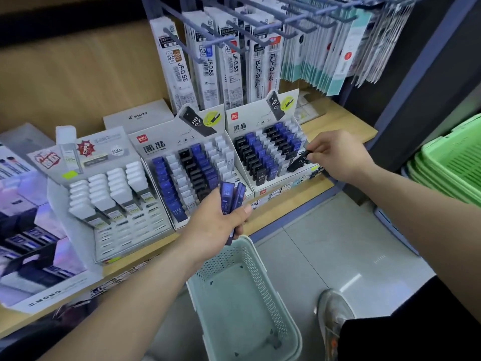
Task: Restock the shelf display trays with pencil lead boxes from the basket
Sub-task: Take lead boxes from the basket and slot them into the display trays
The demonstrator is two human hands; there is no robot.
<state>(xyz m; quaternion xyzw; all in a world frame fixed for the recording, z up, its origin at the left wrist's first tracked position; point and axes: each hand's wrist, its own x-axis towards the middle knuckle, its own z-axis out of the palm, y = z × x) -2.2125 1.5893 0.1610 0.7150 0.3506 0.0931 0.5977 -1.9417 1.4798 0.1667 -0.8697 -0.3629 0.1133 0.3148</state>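
Observation:
My left hand point(217, 222) grips a bunch of blue pencil lead boxes point(230, 196) in front of the middle display tray point(182, 175), which holds rows of blue, white and black boxes. My right hand point(335, 153) pinches a black lead box point(299, 161) at the right front corner of the right display tray point(270, 149), also filled with black, blue and white rows. A pale green basket point(242, 290) stands on the floor below my left hand and looks bare inside.
A left tray point(109, 194) of white lead cases stands beside the two. Refill packs point(223, 61) hang on hooks above. Bright green baskets point(453, 162) are stacked at the right. The wooden shelf edge point(291, 201) runs below the trays. My shoe point(334, 316) is near the basket.

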